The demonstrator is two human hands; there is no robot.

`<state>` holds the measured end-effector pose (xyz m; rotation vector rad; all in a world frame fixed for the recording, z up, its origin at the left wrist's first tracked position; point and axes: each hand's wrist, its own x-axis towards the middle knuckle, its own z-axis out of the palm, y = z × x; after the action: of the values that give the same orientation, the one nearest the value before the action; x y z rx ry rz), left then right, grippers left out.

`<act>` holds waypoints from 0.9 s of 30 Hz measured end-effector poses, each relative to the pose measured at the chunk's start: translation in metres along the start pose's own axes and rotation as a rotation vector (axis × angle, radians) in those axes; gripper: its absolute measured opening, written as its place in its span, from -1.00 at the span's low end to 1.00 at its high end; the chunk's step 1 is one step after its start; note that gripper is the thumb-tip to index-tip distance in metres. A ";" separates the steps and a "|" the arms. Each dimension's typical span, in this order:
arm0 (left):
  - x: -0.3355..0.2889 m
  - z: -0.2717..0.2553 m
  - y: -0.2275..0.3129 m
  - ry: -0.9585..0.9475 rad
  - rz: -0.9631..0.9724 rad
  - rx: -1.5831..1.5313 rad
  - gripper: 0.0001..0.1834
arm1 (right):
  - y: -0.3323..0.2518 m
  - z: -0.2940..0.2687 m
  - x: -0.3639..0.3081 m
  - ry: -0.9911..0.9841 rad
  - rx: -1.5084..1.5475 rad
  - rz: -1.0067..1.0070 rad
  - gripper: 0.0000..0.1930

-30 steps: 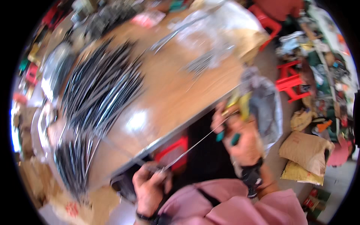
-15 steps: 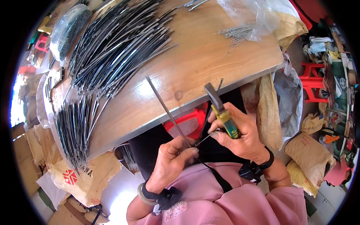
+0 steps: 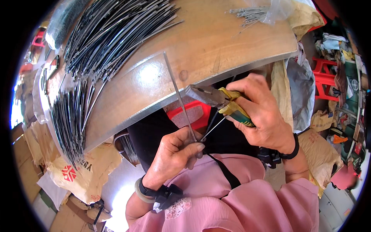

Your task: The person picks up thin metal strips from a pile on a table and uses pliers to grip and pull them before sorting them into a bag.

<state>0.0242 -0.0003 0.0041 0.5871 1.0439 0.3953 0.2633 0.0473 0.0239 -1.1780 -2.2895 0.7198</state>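
Pinched between the thumb and fingers of my left hand (image 3: 176, 152) is a long thin grey strip (image 3: 178, 94), its free end slanting up over the table's near edge. A thin silvery wire (image 3: 213, 129) runs from these fingertips up toward my right hand (image 3: 264, 110). My right hand is closed round pliers (image 3: 206, 96) with yellow and green handles. Their dark jaws point left, just right of the strip and above the wire; whether they are parted is unclear. Where strip and wire meet is hidden by my left fingers.
On the wooden table (image 3: 239, 46) lie a big heap of dark strips (image 3: 119, 34), a second bundle (image 3: 69, 120) at the left edge and a bunch of thin wires (image 3: 251, 15). A red stool (image 3: 199, 110) is below the table edge. Sacks (image 3: 315, 150) stand at the right.
The pliers have swung from pointing up to pointing left, and my right hand has turned and risen slightly. My left hand keeps hold of the strip, which stands more upright. The view has shifted a little.
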 end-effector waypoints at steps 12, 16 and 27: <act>-0.003 -0.003 -0.004 0.046 0.060 0.132 -0.91 | 0.016 0.003 0.010 -0.122 -0.053 -0.114 -0.65; -0.003 -0.002 -0.012 0.060 0.108 0.126 -0.89 | 0.014 0.004 0.007 -0.145 -0.066 -0.102 -0.67; -0.006 -0.009 0.006 -0.037 0.043 0.090 -0.62 | 0.013 0.008 0.002 -0.134 -0.043 -0.101 -0.70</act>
<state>0.0129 0.0028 0.0086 0.6960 1.0192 0.3753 0.2646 0.0536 0.0102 -1.0533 -2.4669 0.7347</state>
